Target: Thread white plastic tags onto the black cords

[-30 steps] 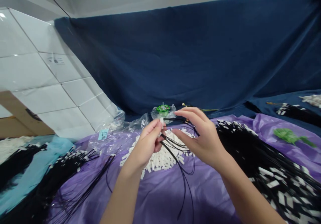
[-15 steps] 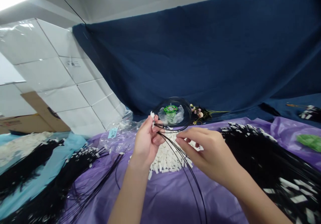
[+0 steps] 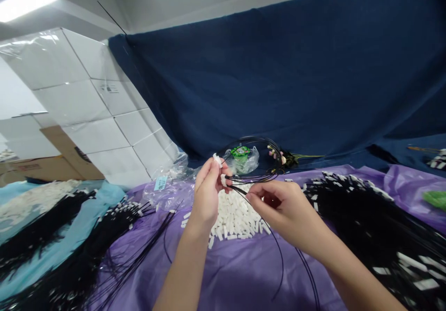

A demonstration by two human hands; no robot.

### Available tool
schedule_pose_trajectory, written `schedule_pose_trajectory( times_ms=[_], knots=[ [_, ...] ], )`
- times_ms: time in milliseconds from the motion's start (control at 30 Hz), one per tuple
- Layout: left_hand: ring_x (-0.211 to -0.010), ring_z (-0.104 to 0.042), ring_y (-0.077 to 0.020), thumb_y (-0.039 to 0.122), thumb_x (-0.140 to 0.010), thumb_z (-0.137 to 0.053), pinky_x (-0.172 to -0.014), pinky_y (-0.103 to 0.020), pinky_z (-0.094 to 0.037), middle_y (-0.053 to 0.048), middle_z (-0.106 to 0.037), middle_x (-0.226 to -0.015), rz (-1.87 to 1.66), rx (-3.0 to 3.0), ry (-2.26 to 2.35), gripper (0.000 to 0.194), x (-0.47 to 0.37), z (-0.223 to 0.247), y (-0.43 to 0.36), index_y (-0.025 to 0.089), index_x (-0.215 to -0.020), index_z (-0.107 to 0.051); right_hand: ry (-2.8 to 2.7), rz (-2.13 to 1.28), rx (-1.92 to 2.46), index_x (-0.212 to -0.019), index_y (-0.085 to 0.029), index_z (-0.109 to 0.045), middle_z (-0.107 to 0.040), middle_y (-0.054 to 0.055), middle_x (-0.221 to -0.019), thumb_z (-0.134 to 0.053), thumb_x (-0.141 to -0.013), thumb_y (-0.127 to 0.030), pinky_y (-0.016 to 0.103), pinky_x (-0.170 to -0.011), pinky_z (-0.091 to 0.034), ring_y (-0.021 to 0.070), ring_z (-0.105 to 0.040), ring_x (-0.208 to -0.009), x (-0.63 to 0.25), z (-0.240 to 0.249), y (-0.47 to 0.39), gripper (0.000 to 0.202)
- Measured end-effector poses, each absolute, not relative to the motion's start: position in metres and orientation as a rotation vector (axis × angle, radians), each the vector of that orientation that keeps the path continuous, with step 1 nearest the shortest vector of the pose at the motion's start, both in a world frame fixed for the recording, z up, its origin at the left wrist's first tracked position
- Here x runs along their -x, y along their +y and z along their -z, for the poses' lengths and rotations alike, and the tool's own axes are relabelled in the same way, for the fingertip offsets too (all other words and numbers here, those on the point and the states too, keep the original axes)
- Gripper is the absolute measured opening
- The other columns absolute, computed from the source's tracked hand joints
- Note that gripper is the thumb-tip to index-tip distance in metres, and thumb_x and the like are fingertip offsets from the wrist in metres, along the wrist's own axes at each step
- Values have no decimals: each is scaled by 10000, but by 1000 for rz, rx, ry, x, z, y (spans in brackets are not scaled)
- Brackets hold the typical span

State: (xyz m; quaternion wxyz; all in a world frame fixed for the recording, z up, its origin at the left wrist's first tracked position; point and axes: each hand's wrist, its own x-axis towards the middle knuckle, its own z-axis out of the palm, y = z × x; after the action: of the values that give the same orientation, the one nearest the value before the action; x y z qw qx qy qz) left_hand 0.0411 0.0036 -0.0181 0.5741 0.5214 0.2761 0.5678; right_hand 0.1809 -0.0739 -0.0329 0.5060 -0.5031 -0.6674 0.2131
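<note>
My left hand (image 3: 208,190) is closed on small white tubes (image 3: 218,160), with black cords (image 3: 244,178) running out to the right from its fingers. Some of these cords curve up in a wide loop behind the hands. My right hand (image 3: 278,201) pinches black cords between thumb and fingertips, just right of my left hand. Loose cord ends hang below it over the purple cover. Beneath both hands lies a pile of short white tubes (image 3: 235,213).
Purple sheeting (image 3: 230,274) covers the table. Bundles of black cords with white ends lie left (image 3: 101,232) and right (image 3: 362,218). Behind are a green round item (image 3: 240,151) in clear plastic, small flowers (image 3: 283,156), stacked white boxes (image 3: 104,134) and a blue curtain (image 3: 278,78).
The view has shifted slightly left. A second white tube now shows at my left fingers. The cords by my right hand have spread, with some hanging farther right.
</note>
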Motion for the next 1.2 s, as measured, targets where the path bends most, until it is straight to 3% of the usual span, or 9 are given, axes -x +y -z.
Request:
schedule_pose_trajectory(
  times_ms=[100,300,467,567,800,900,1100,1200],
  knots=[
    [-531,-486,-92,318,-913,-512,-509,-198,-396,1,-523,-597,-1329,-1248,596,206,-40,18,5,144,-810,-550,-1654,-569,1201,-666,-151,-616,-447,-51,-532,-537,-857,-196,189,-470,-270,51,-356,-496,-181,33,-75,211],
    [-432,-285,-76,307,-942,-459,-455,-195,-249,63,-285,-439,-1168,-1117,496,243,-40,14,4,153,-761,-507,-1706,-538,1173,-588,-144,-525,-410,-62,-509,-522,-858,-166,192,-479,-248,40,-322,-485,-173,33,-75,271],
    [-427,-265,-79,295,-943,-451,-449,-194,-240,66,-232,-440,-1111,-983,485,253,-39,13,4,147,-747,-511,-1668,-376,1153,-721,-170,-625,-579,-43,-646,-528,-876,-174,188,-535,-321,58,-446,-562,-169,38,-74,183],
    [-429,-277,-78,295,-938,-460,-453,-189,-246,65,-233,-446,-1128,-979,482,246,-39,14,4,147,-749,-514,-1613,-324,1181,-742,-175,-633,-608,-21,-703,-542,-878,-206,201,-544,-336,80,-483,-610,-168,41,-73,167],
    [-441,-258,-78,287,-951,-427,-465,-192,-240,63,-240,-459,-1175,-1018,516,249,-42,13,1,150,-759,-506,-1448,-547,1262,-890,-182,-664,-575,-16,-669,-519,-905,-291,221,-501,-314,89,-437,-556,-166,48,-68,181],
    [-439,-247,-75,278,-948,-429,-464,-193,-234,64,-246,-455,-1191,-1021,515,242,-43,13,1,152,-752,-497,-1427,-616,1255,-868,-170,-643,-558,-11,-677,-521,-915,-328,228,-509,-310,87,-420,-558,-167,46,-67,205],
    [-438,-245,-71,278,-924,-477,-453,-192,-218,70,-239,-462,-1219,-965,518,213,-40,14,3,154,-751,-494,-1416,-1131,1103,-949,-176,-544,-402,-74,-569,-611,-892,-362,182,-446,-254,57,-333,-498,-198,28,-79,206],
    [-440,-234,-68,290,-905,-516,-448,-187,-210,73,-232,-473,-1254,-930,525,212,-36,14,7,156,-742,-492,-1411,-1221,988,-927,-188,-580,-483,-53,-558,-622,-899,-329,170,-433,-281,52,-386,-472,-230,21,-93,150]
  ],
)
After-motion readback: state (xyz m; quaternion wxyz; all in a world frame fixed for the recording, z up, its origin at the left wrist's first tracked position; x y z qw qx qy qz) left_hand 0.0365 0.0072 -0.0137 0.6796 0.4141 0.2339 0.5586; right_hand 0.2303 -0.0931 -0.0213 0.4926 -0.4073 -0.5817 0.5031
